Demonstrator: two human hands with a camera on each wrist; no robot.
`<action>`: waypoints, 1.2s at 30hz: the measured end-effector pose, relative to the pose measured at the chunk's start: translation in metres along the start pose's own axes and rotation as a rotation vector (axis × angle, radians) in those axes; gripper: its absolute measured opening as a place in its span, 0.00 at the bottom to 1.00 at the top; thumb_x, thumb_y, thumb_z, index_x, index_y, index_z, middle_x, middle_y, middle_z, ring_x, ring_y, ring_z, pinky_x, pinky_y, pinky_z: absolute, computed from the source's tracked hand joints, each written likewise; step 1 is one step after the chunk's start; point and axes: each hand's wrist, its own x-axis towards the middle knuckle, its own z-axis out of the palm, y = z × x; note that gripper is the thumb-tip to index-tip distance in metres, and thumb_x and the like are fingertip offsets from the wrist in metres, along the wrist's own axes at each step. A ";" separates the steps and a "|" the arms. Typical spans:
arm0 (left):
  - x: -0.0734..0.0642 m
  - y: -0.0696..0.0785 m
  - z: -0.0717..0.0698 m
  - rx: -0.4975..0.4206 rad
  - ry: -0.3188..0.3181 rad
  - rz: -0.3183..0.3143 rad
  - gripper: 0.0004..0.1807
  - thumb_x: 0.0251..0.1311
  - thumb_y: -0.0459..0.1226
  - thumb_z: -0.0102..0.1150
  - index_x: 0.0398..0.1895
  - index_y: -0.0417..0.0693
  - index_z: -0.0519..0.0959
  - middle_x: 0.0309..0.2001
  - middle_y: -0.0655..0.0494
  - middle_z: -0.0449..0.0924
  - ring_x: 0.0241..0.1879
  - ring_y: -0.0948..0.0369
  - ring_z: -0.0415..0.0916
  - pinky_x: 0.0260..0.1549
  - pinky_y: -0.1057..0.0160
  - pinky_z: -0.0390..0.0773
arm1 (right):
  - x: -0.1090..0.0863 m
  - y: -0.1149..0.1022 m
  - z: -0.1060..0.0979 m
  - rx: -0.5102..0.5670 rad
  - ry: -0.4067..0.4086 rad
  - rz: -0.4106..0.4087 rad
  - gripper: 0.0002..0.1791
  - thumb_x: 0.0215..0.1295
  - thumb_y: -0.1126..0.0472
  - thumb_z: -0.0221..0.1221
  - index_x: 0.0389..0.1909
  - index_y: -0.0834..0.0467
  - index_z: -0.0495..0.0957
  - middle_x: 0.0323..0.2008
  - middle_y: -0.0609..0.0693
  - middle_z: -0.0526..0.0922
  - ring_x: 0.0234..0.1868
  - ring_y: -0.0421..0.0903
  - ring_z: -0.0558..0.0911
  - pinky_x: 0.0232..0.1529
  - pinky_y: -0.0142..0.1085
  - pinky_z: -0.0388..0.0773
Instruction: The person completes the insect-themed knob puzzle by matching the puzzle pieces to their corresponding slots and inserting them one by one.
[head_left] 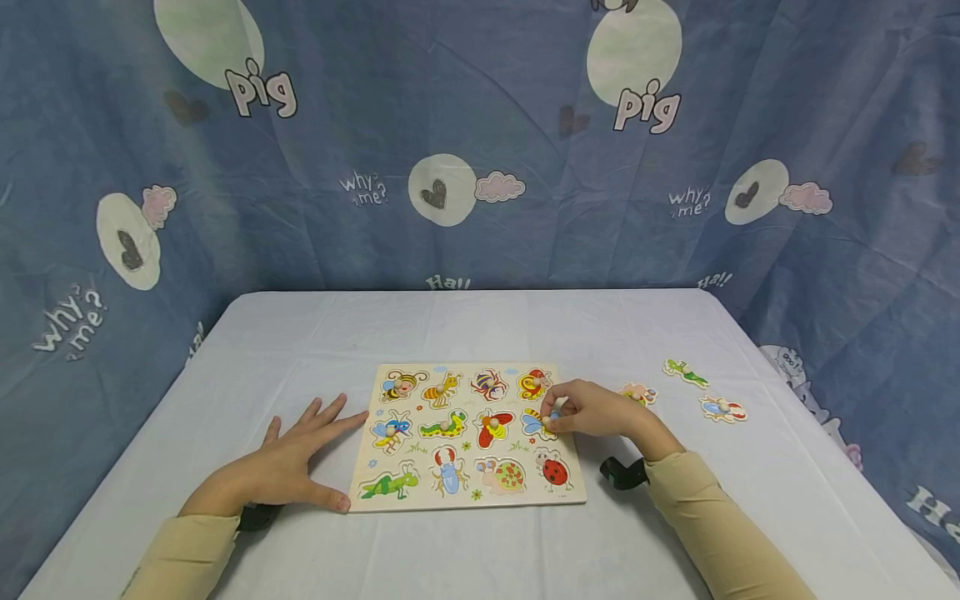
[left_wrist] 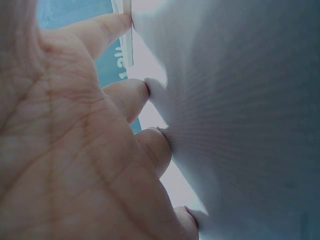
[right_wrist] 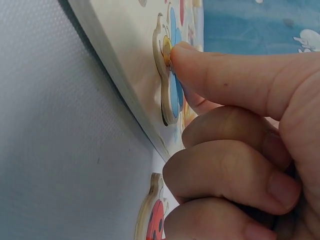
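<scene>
A wooden peg puzzle board with insect pictures lies flat on the table. My right hand pinches the knob of a blue-winged bee piece between thumb and index finger; the other fingers curl into the palm. That piece sits over the right end of the board's middle row, its wooden edge showing in the right wrist view. My left hand is spread on the table at the board's left side. Its thumb touches the near left corner and its index fingertip the left edge, while the other fingertips rest on the cloth.
To the board's right lie a green grasshopper piece, a beetle piece and a pinkish snail piece partly behind my right hand. A red, black-spotted piece shows beyond the board's edge. A patterned blue curtain hangs behind the white-covered table.
</scene>
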 end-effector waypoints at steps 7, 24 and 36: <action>0.000 0.000 0.000 -0.002 0.001 0.006 0.68 0.32 0.64 0.87 0.84 0.65 0.64 0.88 0.37 0.45 0.84 0.24 0.34 0.65 0.09 0.29 | 0.001 0.000 0.001 -0.002 -0.004 0.000 0.05 0.74 0.61 0.66 0.45 0.57 0.82 0.18 0.41 0.66 0.21 0.39 0.62 0.26 0.30 0.59; 0.000 -0.002 0.000 -0.007 -0.005 0.007 0.68 0.33 0.63 0.87 0.84 0.65 0.64 0.88 0.37 0.44 0.84 0.24 0.33 0.65 0.09 0.28 | 0.002 0.003 0.002 -0.003 0.011 0.008 0.04 0.74 0.61 0.67 0.44 0.57 0.83 0.18 0.42 0.67 0.21 0.39 0.62 0.27 0.30 0.60; 0.001 -0.001 0.000 -0.010 -0.006 -0.002 0.68 0.33 0.62 0.87 0.84 0.66 0.64 0.88 0.37 0.44 0.84 0.25 0.33 0.65 0.09 0.28 | 0.002 0.004 0.002 0.006 0.010 0.006 0.04 0.73 0.61 0.67 0.43 0.57 0.83 0.17 0.42 0.66 0.21 0.39 0.61 0.26 0.30 0.59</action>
